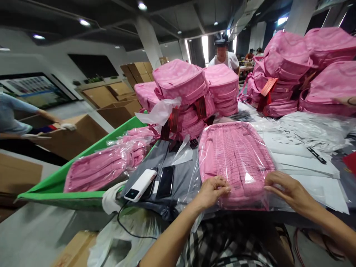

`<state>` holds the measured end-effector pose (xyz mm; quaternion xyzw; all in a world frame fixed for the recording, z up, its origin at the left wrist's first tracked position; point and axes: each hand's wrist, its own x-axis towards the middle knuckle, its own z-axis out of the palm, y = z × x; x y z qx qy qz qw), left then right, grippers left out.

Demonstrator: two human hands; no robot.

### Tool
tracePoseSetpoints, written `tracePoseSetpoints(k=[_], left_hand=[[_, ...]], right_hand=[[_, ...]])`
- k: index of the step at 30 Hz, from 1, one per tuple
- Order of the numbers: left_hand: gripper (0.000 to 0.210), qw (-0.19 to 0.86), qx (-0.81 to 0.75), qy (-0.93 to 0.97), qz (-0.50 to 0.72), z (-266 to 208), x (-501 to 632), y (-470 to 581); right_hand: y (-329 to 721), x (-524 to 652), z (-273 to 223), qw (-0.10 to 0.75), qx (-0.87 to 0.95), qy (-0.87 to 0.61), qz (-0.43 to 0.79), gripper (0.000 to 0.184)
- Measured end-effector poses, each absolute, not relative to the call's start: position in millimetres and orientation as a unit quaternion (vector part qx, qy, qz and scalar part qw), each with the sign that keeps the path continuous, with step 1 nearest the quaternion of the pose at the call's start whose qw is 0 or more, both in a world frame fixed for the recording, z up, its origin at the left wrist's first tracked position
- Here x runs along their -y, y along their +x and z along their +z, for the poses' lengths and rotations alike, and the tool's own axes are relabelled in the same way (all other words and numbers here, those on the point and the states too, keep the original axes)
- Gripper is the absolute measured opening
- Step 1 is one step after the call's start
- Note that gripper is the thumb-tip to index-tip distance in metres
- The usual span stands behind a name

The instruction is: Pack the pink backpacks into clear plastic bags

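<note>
A pink backpack [236, 159] lies flat in front of me inside a clear plastic bag [249, 178]. The straps show through the film, which is wrinkled and shiny. My left hand [214, 190] is at the bag's near left part, its thumb and fingers pinched on the film. On the near right edge my right hand [282, 187] also pinches the film between thumb and fingers. The exact fold of film in each grip is too thin to make out.
Stacked pink backpacks [180, 81] stand behind, and more [286, 55] at the right. A green-sided bin [111, 137] at the left holds bagged backpacks. A white power bank [141, 184], a black phone [166, 181] and white sheets [306, 165] lie on the table. Other people work nearby.
</note>
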<state>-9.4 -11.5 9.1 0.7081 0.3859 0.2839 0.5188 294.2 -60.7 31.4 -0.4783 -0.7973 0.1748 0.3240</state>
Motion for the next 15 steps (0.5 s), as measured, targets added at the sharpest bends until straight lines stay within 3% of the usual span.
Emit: tracePoseSetpoints(k=[4,10,15], left_hand=[[0.026,0.508,-0.403,0.713,0.268,5,7,-8],[0.026,0.463,-0.446,0.722,0.255,7,6,1],[0.024,0.459,-0.455,0.720,0.252,7,5,4]], right_hand=[[286,47,25,0.293,0.758,-0.547,0.202,0.048],[280,38,24,0.231,0.783,-0.577,-0.026,0.042],[348,65,54,0.325,0.684,-0.651,-0.056,0.057]])
